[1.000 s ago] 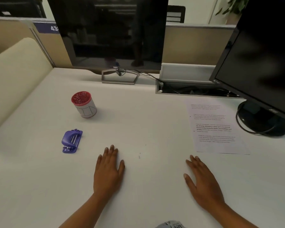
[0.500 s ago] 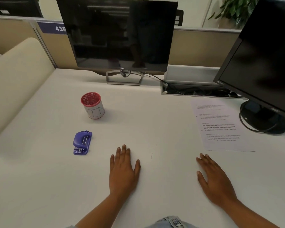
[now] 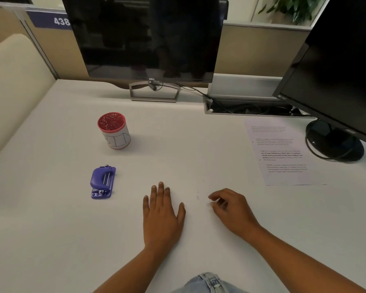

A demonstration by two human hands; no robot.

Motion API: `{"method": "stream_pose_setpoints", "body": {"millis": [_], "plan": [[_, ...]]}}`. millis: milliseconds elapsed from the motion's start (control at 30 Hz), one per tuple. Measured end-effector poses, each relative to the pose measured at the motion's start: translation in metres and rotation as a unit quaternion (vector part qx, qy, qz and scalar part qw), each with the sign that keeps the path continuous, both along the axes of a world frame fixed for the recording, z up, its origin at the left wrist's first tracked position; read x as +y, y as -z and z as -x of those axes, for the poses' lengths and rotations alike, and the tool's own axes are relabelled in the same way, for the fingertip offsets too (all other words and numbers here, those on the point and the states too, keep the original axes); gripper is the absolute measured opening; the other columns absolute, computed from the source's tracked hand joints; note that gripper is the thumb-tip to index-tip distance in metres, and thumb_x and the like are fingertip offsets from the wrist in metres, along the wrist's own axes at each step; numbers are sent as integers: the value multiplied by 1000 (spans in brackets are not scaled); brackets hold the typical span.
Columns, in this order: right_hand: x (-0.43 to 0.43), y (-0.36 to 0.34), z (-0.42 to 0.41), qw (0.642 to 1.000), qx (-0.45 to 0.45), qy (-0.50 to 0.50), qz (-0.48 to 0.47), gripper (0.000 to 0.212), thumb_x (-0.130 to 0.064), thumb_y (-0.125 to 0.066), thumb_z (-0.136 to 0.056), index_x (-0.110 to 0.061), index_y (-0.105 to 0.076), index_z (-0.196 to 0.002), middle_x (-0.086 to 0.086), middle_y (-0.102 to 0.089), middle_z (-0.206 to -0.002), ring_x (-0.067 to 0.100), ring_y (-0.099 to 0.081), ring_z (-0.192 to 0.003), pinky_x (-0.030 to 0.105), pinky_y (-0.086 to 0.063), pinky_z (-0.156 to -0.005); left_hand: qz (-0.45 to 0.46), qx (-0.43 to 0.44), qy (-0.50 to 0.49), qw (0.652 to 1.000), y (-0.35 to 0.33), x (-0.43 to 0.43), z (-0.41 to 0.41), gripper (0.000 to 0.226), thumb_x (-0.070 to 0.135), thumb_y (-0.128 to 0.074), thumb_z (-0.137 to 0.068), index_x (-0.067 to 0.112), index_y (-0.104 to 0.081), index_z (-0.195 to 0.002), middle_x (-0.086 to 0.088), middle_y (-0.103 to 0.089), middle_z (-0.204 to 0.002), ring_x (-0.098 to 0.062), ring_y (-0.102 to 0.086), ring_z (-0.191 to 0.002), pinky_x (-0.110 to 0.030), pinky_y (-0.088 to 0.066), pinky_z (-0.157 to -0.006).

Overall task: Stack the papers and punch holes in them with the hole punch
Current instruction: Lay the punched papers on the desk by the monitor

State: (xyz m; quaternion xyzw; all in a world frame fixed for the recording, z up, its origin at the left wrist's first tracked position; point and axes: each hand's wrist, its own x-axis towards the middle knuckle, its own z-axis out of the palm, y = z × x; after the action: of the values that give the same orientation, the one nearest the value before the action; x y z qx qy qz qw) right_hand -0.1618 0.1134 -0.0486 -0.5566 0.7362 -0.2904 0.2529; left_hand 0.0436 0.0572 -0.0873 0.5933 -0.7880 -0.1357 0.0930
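A purple sign (image 3: 51, 20) on the partition reads "438", the middle monitor (image 3: 148, 37) carries "DELL" on its lower bezel, and the red-rimmed cup (image 3: 114, 130) wears a white wrap with hand-drawn letters that look like "BIN". The printed paper (image 3: 281, 152) lies flat on the white counter (image 3: 51, 229) at the right, its far corner near the round base of the black monitor (image 3: 342, 66); its text is too small to read. The purple hole punch (image 3: 103, 182) sits on the left, nearer than the cup and well apart from the paper.

Wide bare counter lies between punch and paper, and all along the near edge.

The left hand (image 3: 162, 212) lies flat, palm down, fingers (image 3: 161, 190) together and thumb out, holding nothing. The right hand (image 3: 234, 208), flat half a second ago, is now lifted and curled, its fingers (image 3: 215, 197) bent inward and empty, closer to the left hand than before.
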Motion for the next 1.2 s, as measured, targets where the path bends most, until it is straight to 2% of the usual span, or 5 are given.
{"method": "stream_pose_setpoints", "body": {"millis": [433, 833, 1033, 1100, 1200], "plan": [[-38, -1, -6, 992, 66, -80, -69, 24, -25, -66, -87, -24, -73, -109, -7, -69, -94, 8, -63, -84, 26, -53, -82, 4, 13, -12, 1000, -3, 2, 1, 74, 57, -25, -93, 12, -39, -150, -5, -28, -162, -22, -19, -151, -42, -12, -123], [-39, 8, -16, 987, 134, -93, -7, 11, -25, -60, -92, -19, -69, -90, -6, -65, -88, 11, -60, -77, 28, -52, -70, -8, 8, -13, 1000, -4, 0, 1, 73, 57, -27, -93, 12, -40, -149, -6, -30, -161, -23, -21, -150, -44, -16, -122], [-43, 15, -22, 962, 223, -151, -29, 15, -25, -43, -99, -20, -55, -91, -6, -55, -92, 14, -52, -82, 28, -47, -68, -7, 4, -3, 1000, -5, -1, 2, 70, 53, -34, -92, 8, -47, -145, -10, -35, -158, -25, -27, -148, -45, -14, -118], [-52, 12, -22, 975, 179, -126, -48, 14, -19, -42, -97, -20, -52, -87, -7, -55, -90, 13, -52, -78, 28, -48, -68, -7, 4, 0, 1000, -6, -1, 1, 69, 52, -36, -92, 8, -47, -144, -10, -36, -158, -25, -28, -148, -45, -14, -118], [-74, -1, -19, 999, -34, 21, -31, 22, -4, -42, -96, -17, -51, -80, 0, -61, -81, 15, -59, -72, 26, -51, -63, -7, 6, 2, 1000, -6, -2, 1, 69, 52, -37, -93, 8, -47, -145, -10, -36, -158, -26, -28, -148, -46, -14, -117]]}}
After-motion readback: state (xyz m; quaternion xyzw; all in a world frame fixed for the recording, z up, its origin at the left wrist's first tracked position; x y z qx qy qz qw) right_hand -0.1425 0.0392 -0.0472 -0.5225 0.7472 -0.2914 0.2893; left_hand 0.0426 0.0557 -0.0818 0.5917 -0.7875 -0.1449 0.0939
